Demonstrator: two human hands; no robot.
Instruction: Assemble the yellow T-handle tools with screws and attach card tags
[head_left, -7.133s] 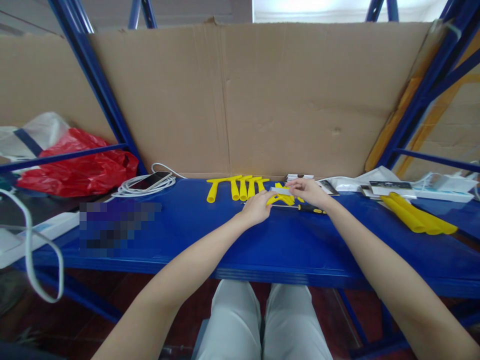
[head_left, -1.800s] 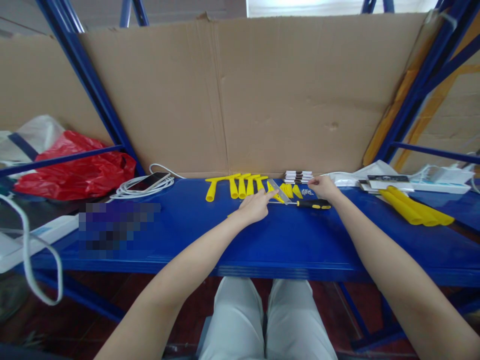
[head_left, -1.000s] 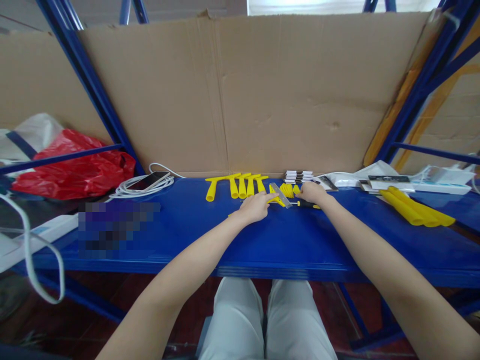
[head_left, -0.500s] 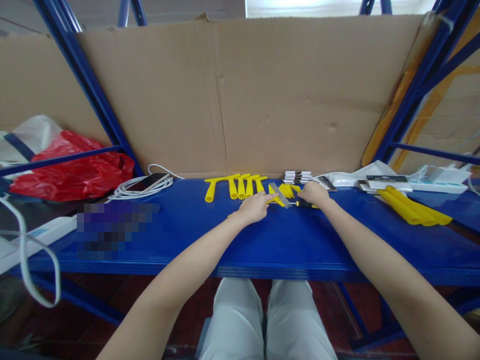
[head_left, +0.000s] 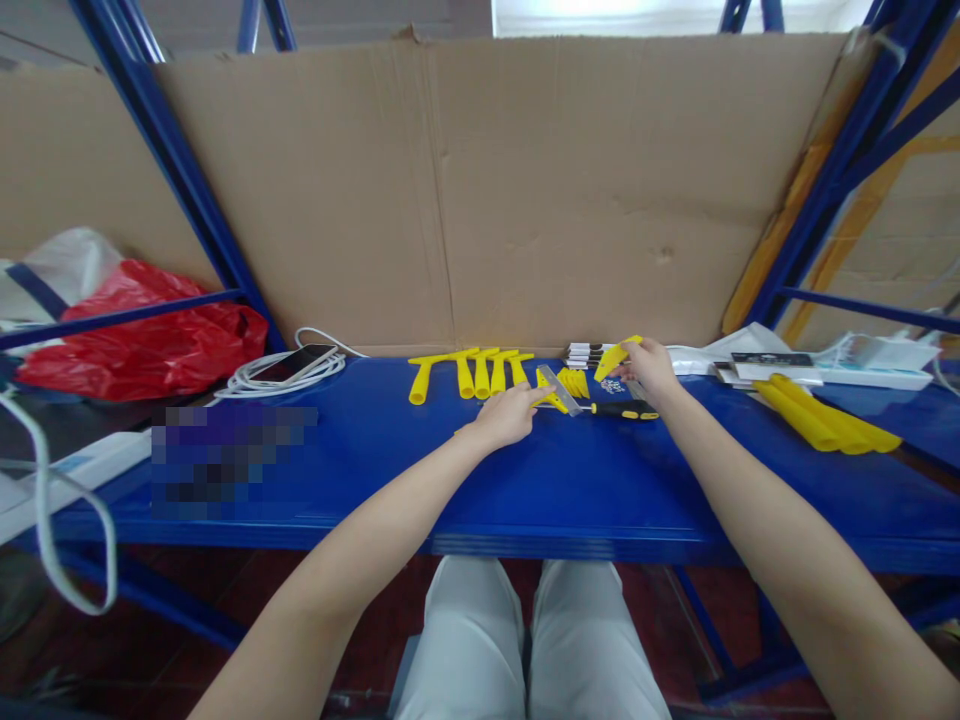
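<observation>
Right hand (head_left: pixel 651 368) has lifted and pinches one yellow plate (head_left: pixel 612 361); left hand (head_left: pixel 507 417) grips a yellow handle (head_left: pixel 556 403); red bag (head_left: pixel 161 335) lies crumpled.

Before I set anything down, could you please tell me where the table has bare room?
Between the forearms, from the screwdriver to the front edge; also between the coiled cable and yellow handles. Crowded: between left hand and right hand.

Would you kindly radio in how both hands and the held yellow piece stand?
Right hand: grip on yellow piece, tilted. Left hand: close beside metal strip, contact unclear. Screwdriver: lying nearby on table, possibly in the way.
</observation>
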